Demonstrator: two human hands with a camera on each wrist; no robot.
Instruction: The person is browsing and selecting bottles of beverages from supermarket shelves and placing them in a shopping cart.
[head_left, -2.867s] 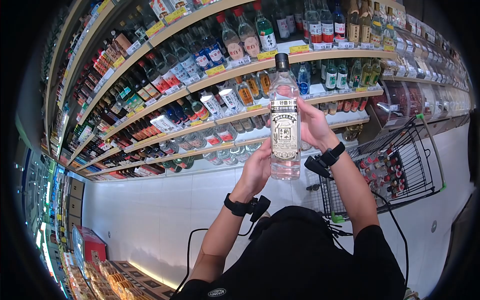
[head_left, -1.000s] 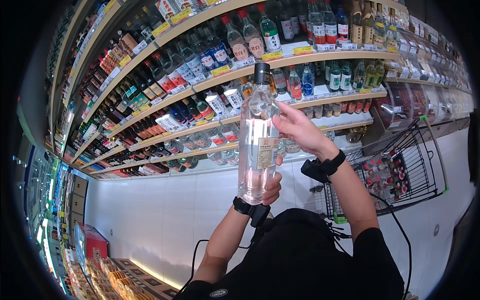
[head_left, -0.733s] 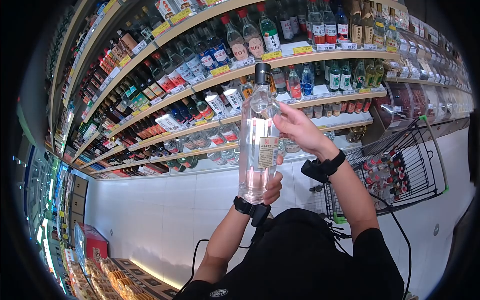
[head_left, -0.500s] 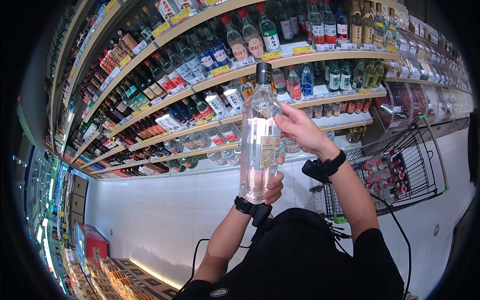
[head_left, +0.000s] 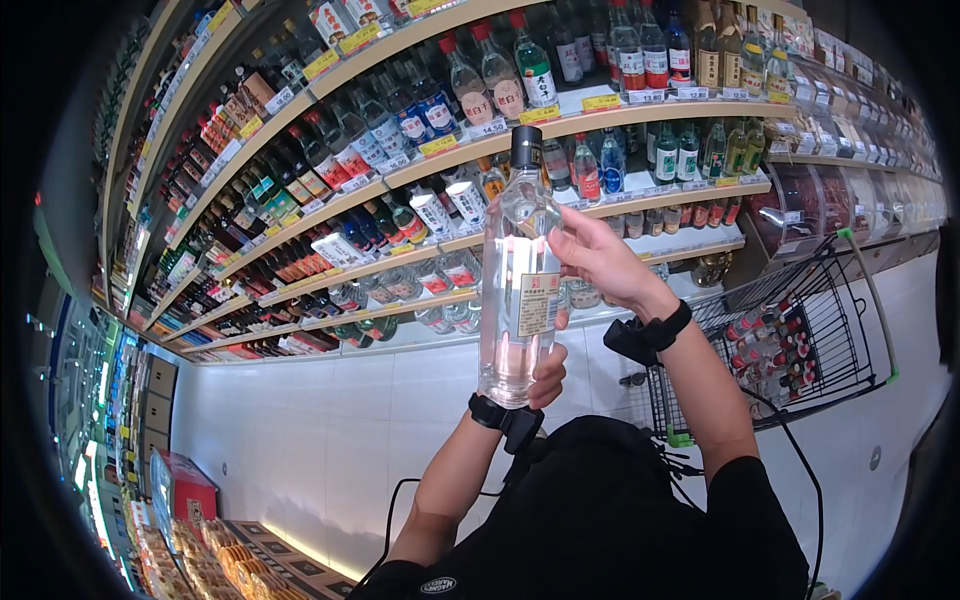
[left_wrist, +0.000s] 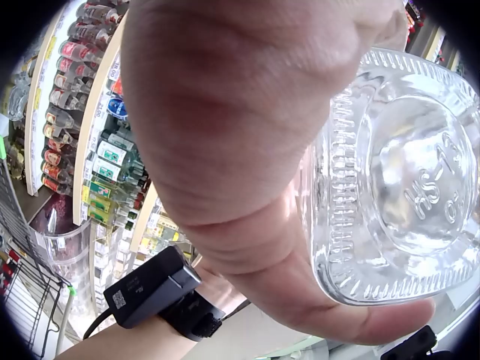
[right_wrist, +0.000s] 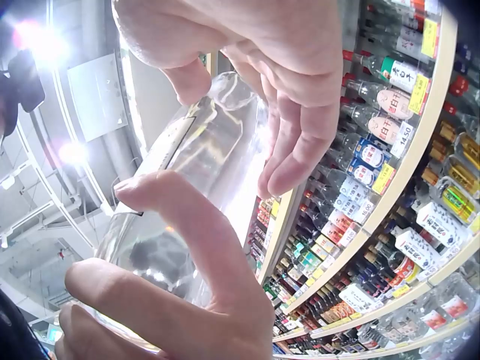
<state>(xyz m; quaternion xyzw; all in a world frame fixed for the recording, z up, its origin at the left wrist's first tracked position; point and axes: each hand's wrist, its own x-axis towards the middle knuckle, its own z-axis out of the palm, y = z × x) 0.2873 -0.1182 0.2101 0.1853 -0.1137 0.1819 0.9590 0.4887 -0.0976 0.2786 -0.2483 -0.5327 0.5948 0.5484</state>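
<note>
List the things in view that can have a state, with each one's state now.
Bottle: in both hands, small label facing the head camera
Cap: on
Left hand: grips the bottle near its base
Right hand: holds the bottle near its shoulder
Shopping cart: loaded with red-labelled items
Shelves: stocked

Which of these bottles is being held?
The clear glass bottle with the black cap, gripped low by the left hand and pinched higher by the right hand. Other bottles sit on shelves or in the cart.

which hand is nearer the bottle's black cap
Right: the right hand is at the bottle's shoulder, below the black cap; the left hand grips the bottle lower down.
</note>
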